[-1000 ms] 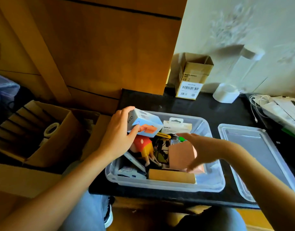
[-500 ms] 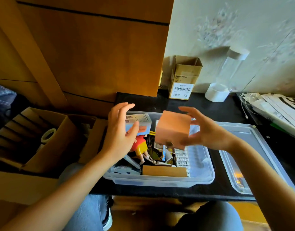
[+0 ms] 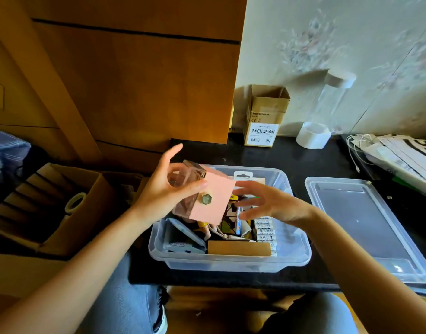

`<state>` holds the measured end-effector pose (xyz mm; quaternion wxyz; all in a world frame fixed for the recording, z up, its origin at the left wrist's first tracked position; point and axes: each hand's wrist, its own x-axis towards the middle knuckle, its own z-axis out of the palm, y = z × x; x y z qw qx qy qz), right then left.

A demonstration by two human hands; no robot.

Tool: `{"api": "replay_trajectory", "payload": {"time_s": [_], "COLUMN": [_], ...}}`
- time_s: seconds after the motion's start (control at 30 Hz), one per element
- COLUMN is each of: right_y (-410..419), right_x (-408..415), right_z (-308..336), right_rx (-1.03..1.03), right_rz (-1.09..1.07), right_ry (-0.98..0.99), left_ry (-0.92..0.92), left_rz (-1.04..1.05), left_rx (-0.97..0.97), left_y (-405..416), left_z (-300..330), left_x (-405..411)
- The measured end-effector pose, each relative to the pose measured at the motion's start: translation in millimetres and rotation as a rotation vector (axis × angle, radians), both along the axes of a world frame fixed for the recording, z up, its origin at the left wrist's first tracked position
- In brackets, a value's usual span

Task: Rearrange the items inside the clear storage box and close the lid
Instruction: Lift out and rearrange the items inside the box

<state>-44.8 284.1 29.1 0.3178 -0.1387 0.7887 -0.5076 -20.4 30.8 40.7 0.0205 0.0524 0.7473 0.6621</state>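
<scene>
The clear storage box [image 3: 231, 262] sits open on the black table, packed with small items: a row of batteries [image 3: 265, 233], a brown cardboard piece [image 3: 239, 248], a grey packet [image 3: 183, 239] and cables. My left hand [image 3: 166, 191] holds a pink box [image 3: 213, 200] with a clear side tilted above the box's left half. My right hand [image 3: 267, 203] hovers open just right of the pink box, fingers spread, holding nothing. The clear lid [image 3: 366, 225] lies flat on the table to the right of the box.
A small open cardboard carton [image 3: 265, 116] and a white roll [image 3: 313, 135] stand at the back of the table [image 3: 301, 160]. Papers and white cables [image 3: 399, 153] lie at the far right. A large cardboard box [image 3: 50, 203] with tape stands left, below a wooden cabinet.
The pink box passed from my right hand to my left hand. My left hand let go of the small blue-white box. My right hand opened and drew back to the right.
</scene>
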Motion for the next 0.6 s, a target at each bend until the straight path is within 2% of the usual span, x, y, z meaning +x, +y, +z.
{"api": "replay_trajectory", "payload": {"time_s": [0.1,0.17,0.23,0.3,0.4,0.5,0.6], "right_y": [7.5,2.7,-5.6,-14.7,-23.6,-24.1,-14.7], "right_x": [-10.7,-15.7,-19.2,-21.9,-26.3,-26.3,-20.3], "right_z": [-13.4,-26.1,-39.7,-51.8,-60.7,-57.6,-57.4], "right_rx": [0.177,0.288,0.403,0.434,0.348,0.185,-0.044], "right_rz": [-0.154,-0.244,-0.239,-0.266,-0.388,-0.364,-0.335], "right_ry": [0.006,-0.038,-0.064,-0.094,-0.166,-0.208,-0.266], "left_ry": [0.031,0.053,0.093,0.159,0.176,0.122,0.02], "left_rz": [-0.043,-0.141,-0.248,-0.302,-0.373,-0.462,-0.465], "left_rx": [-0.159,-0.336,-0.542,-0.776,-0.989,-1.137,-1.12], "left_y": [-12.6,-15.3,-12.2,-7.1,-3.2,-7.5,-7.6], "left_z": [9.1,14.3,15.1,15.1,22.8,29.6,33.3], "left_x": [-7.6,-7.3,-3.4,0.6,2.8,0.8,-4.6]}}
